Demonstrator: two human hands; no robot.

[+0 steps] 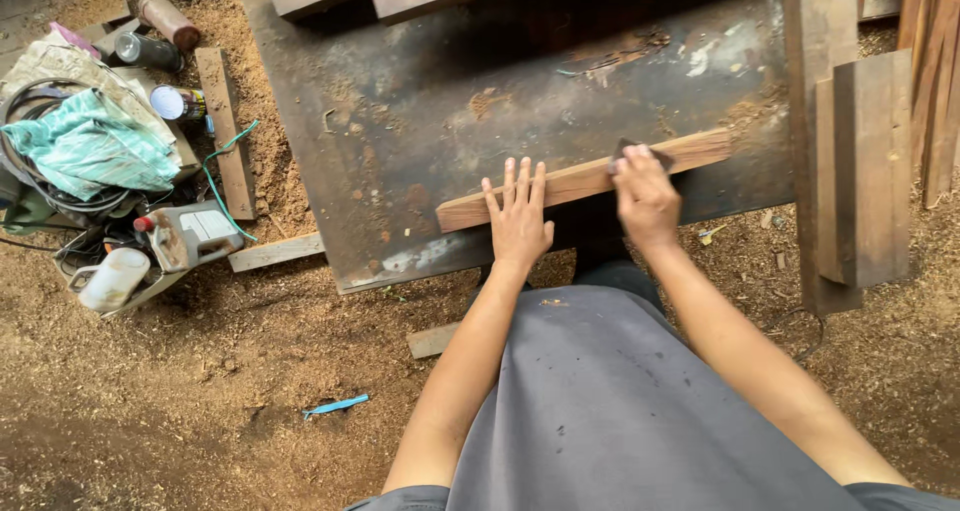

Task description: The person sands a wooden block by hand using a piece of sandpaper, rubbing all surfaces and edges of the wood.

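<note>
Wooden slat (585, 178) lies on the rusty metal table (420, 121); left hand (518, 219) presses flat, fingers spread, while right hand (645, 196) clenches dark sandpaper (630, 148) on it.

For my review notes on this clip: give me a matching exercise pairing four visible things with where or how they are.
Things:
1. left hand
2. right hand
3. wooden strip
4. blue-green cloth

Places or states:
A. lies across the metal sheet's near edge
B. presses a dark pad on the wood
C. heaped on clutter, far left
D. flat, fingers spread, on the wood

Pairs: 1-D, 2-B, 3-A, 4-C
</note>
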